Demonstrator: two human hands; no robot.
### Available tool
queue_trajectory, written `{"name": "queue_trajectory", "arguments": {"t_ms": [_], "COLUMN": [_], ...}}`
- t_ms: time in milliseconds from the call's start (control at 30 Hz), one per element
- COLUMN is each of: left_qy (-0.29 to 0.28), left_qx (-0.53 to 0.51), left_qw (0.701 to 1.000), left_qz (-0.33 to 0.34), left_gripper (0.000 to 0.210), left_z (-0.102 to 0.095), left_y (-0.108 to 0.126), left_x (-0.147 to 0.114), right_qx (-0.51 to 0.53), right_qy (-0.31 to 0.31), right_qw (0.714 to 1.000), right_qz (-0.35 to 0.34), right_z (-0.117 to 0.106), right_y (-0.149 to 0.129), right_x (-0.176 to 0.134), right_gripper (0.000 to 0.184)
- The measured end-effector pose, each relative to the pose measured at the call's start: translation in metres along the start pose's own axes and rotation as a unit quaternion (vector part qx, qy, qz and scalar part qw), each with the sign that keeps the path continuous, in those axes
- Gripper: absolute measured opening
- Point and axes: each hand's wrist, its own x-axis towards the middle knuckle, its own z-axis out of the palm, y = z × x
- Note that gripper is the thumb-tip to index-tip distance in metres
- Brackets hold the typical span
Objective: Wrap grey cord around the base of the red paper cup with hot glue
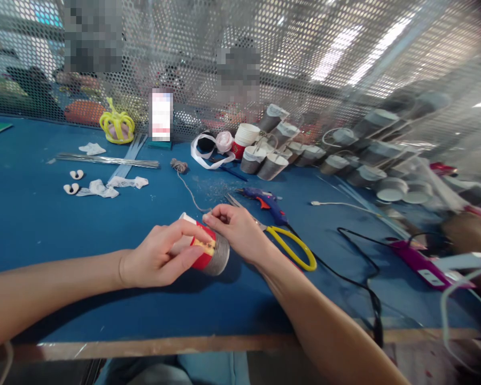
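My left hand point(166, 251) is closed around a red paper cup point(202, 258) that lies tilted on its side above the blue table. Grey cord point(221, 256) is wound about one end of the cup. Beside the cup, my right hand point(238, 227) pinches the grey string point(192, 197) between thumb and fingers. That string trails back to a small tangled ball of grey yarn point(179, 166). Just right of my right hand lie scissors with yellow handles point(291, 247) and a blue glue gun point(264, 200).
Several grey-wrapped cups point(272, 167) stand at the back right, near a stack of white-rimmed cups point(246, 135). Metal wires point(108, 160), white lace scraps point(98, 189) and a yellow crown-shaped piece point(118, 128) lie left. A purple power strip point(425, 267) with black cables is at right, near another person's hand point(465, 232).
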Motion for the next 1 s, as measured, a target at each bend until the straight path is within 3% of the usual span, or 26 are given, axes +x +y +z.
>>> {"name": "queue_trajectory", "arguments": {"t_ms": [600, 833, 933, 1000], "left_qy": [0.009, 0.051, 0.066, 0.066], "left_qx": [-0.002, 0.006, 0.029, 0.038], "left_qw": [1.000, 0.999, 0.997, 0.997], "left_qz": [-0.010, -0.007, -0.021, -0.023], "left_gripper": [0.012, 0.019, 0.020, 0.021], "left_z": [0.000, 0.000, 0.000, 0.000], "left_y": [0.002, -0.005, -0.009, -0.013], "left_x": [0.003, 0.002, 0.003, 0.004], "right_qx": [0.024, 0.015, 0.032, 0.047], "right_qy": [-0.023, 0.037, -0.029, -0.078], "right_qw": [0.999, 0.998, 0.997, 0.993], "right_qz": [0.030, 0.052, 0.068, 0.072], "right_z": [0.004, -0.019, -0.029, -0.028], "right_y": [0.005, 0.000, -0.013, -0.020], "right_x": [0.001, 0.005, -0.003, -0.009], "right_gripper": [0.029, 0.041, 0.055, 0.053]}}
